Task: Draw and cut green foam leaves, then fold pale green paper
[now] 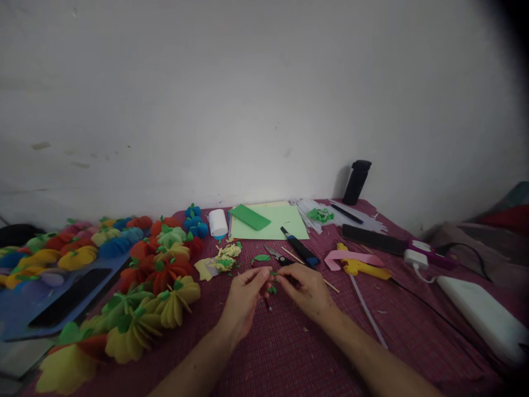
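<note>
Over the middle of the cloth, my left hand [247, 292] and my right hand [308, 286] meet fingertip to fingertip. Both pinch a small green paper piece [273, 273], mostly hidden by the fingers. Just below it another bit of green paper [271, 289] shows; whether it is part of the same piece I cannot tell. A green paper leaf [262, 257] lies right behind my hands. Scissors [280, 256] with dark handles and a blue and black utility knife [301, 246] rest beyond my right hand. A thin pencil-like stick [269, 304] pokes out beneath my fingers.
Several colourful paper pumpkins [165, 270] crowd the left side, beside a dark phone [70, 298]. Yellow scraps [225, 259], a white roll [217, 223] and pale green sheets [285, 220] stand behind. To the right lie a yellow glue gun [363, 267], its cord, and a white power bank [483, 314].
</note>
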Demonstrator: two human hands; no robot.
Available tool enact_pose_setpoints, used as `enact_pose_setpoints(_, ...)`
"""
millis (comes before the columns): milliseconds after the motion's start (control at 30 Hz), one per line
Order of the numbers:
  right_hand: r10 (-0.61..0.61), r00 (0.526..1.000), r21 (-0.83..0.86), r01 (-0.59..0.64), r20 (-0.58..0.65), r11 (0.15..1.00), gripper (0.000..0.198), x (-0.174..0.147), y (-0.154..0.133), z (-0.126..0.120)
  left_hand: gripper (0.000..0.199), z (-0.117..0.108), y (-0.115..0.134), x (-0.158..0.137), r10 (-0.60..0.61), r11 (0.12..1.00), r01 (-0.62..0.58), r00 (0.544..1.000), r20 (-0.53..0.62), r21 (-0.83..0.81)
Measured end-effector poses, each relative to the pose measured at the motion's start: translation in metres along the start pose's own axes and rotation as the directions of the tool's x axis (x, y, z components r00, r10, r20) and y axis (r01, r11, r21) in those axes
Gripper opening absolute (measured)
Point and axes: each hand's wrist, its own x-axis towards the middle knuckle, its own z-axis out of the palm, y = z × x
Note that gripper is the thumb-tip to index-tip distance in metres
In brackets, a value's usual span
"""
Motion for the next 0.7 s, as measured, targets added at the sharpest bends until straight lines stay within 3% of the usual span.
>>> enact_pose_setpoints(467,-0.182,0.982,-0.116,0.175,-0.052,0.978,0.01,-0.0012,0.0027,0.0023,0.033,-0.0004,-0.0009,-0.0004,-0.02,0.997,0.022,0.999,0.03,-0.078)
enact_pose_setpoints(700,-0.195,0.979,-0.139,0.187,-0.05,0.972,0.009,-0.0014,0.0024,0.0028,0.03,-0.0021,-0.0048,0.0026,0.009,0.999,-0.008,0.999,0.035,-0.038)
